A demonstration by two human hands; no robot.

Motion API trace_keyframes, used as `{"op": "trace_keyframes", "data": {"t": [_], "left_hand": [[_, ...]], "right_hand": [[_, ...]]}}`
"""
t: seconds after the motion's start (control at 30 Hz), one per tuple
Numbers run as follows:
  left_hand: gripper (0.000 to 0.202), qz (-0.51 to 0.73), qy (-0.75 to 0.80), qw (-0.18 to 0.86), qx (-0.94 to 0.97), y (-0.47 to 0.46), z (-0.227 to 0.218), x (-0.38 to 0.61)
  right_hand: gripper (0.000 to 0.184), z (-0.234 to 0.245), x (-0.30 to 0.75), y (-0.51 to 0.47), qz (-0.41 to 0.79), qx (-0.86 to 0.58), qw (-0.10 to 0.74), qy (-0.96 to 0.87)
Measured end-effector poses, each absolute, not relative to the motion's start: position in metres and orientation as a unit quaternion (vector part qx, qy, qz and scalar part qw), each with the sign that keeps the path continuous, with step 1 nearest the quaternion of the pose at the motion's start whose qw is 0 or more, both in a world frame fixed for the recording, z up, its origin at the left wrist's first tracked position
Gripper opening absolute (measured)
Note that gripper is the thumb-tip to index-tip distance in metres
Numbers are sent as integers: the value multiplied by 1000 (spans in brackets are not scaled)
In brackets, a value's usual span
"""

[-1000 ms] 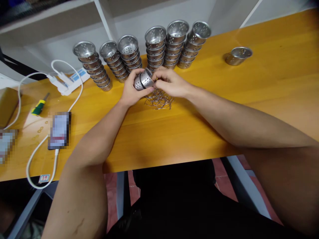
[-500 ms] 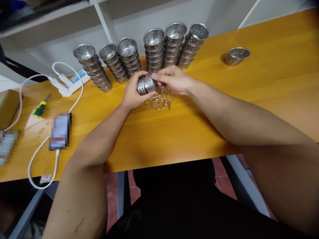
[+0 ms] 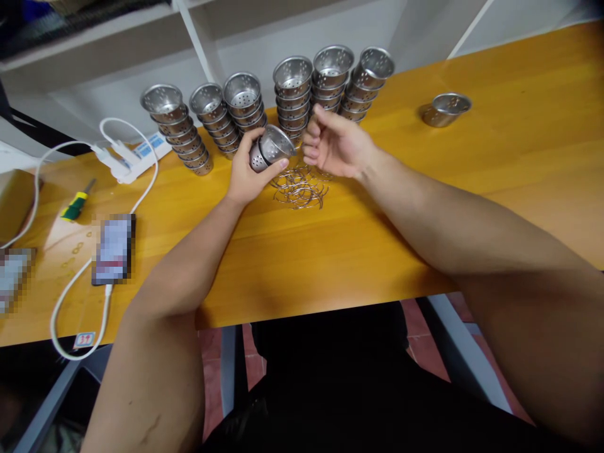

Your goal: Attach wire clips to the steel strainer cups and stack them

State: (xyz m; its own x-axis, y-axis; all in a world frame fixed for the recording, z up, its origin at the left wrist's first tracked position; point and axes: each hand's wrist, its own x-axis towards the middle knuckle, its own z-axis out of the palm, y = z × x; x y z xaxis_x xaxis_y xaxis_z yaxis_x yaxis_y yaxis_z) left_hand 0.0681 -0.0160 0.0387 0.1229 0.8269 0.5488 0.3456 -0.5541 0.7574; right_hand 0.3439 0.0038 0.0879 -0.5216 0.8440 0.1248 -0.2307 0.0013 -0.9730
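Note:
Two nested perforated metal cups (image 3: pixel 274 145) are gripped by my left hand (image 3: pixel 246 173), tilted with their mouths facing right and up. My right hand (image 3: pixel 337 141) is just right of the cups, apart from them, its thumb raised and fingers loosely curled with nothing visible in them. A loose heap of thin metal wire rings (image 3: pixel 302 192) lies on the table below and between my hands. Behind stand several stacks of the same perforated cups, such as one left stack (image 3: pixel 163 104) and one middle stack (image 3: pixel 292 78); my right hand partly covers the stacks behind it.
A single perforated cup (image 3: pixel 447 110) stands on the wooden table (image 3: pixel 358 251) at the right. To the left are a white power strip (image 3: pixel 144 154) with cables, a green-yellow screwdriver (image 3: pixel 75 206) and a phone (image 3: pixel 113 248) on a charging cable. A shelf unit (image 3: pixel 264 38) backs the table.
My right hand has let go of the cups' rim and drawn slightly right, its fingers opening. In my left hand the cups have turned so the outer mouth shows more.

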Motion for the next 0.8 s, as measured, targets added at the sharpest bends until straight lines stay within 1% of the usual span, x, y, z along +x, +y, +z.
{"op": "trace_keyframes", "data": {"t": [0.07,0.1,0.17,0.27,0.33,0.43,0.5,0.6,0.7,0.8], "left_hand": [[113,522,402,209,722,3,23,58],[114,523,399,200,726,12,15,53],[113,523,396,190,731,26,4,45],[111,522,392,185,734,34,-5,40],[111,517,386,184,742,33,-6,40],[112,503,368,178,761,28,-4,43],[113,495,357,172,773,24,-2,46],[113,490,342,166,784,20,2,51],[115,494,334,161,786,21,3,54],[128,502,334,176,778,26,-3,51]], "right_hand": [[99,90,354,10,636,-262,408,-600],[97,89,358,14,613,-268,408,-621],[91,80,365,22,543,-298,389,-683],[85,61,367,31,437,-321,320,-777],[83,51,365,34,396,-313,300,-809],[93,47,361,33,381,-289,323,-817],[103,49,357,28,382,-277,335,-816],[112,55,351,19,368,-276,353,-815],[116,66,350,20,351,-275,366,-816],[113,88,369,39,302,-300,393,-815]]}}
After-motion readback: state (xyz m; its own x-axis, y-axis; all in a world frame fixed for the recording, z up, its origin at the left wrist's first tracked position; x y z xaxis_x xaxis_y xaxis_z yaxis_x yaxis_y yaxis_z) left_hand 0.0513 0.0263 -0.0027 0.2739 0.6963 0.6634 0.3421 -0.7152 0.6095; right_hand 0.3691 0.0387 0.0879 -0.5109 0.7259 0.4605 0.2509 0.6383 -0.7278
